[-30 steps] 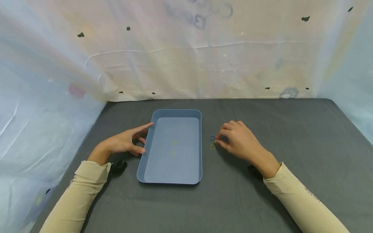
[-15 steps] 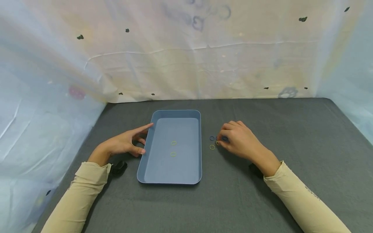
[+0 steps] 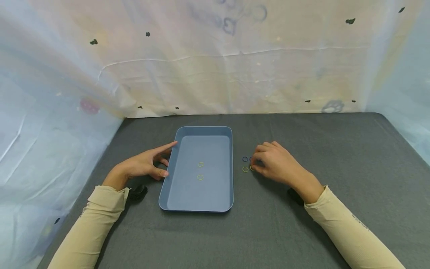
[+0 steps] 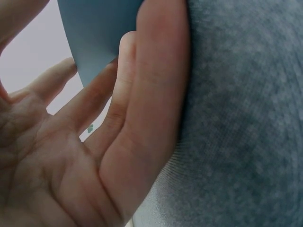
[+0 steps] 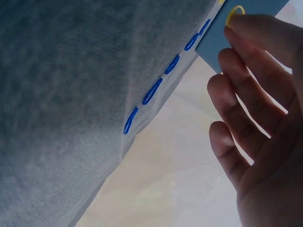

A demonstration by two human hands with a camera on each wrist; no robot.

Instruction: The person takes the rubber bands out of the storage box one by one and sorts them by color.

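Note:
My left hand [image 3: 142, 164] rests against the left side of a blue-grey tray [image 3: 201, 198], thumb and index finger touching its rim. In the left wrist view, its fingers [image 4: 158, 94] extend along the tray wall. Two thin yellow rubber bands [image 3: 201, 164] lie apart inside the tray. To the right of the tray, my right hand [image 3: 273, 162] pinches a yellow rubber band [image 5: 229, 15] between thumb and index finger, low over the table. Beside those fingertips lie a yellow band [image 3: 245, 169] and a blue band [image 3: 245, 159]. Several blue bands [image 5: 152, 91] form a row in the right wrist view.
A dark grey cloth [image 3: 215, 239] covers the table. Behind it hangs a pale patterned curtain [image 3: 235, 82], with similar sheeting [image 3: 50, 142] at the left side. A black strap [image 3: 137, 192] shows by the left wrist.
The pinched yellow band has shifted slightly to the right and toward the person, along with my right fingertips. My left hand and the tray have stayed in place.

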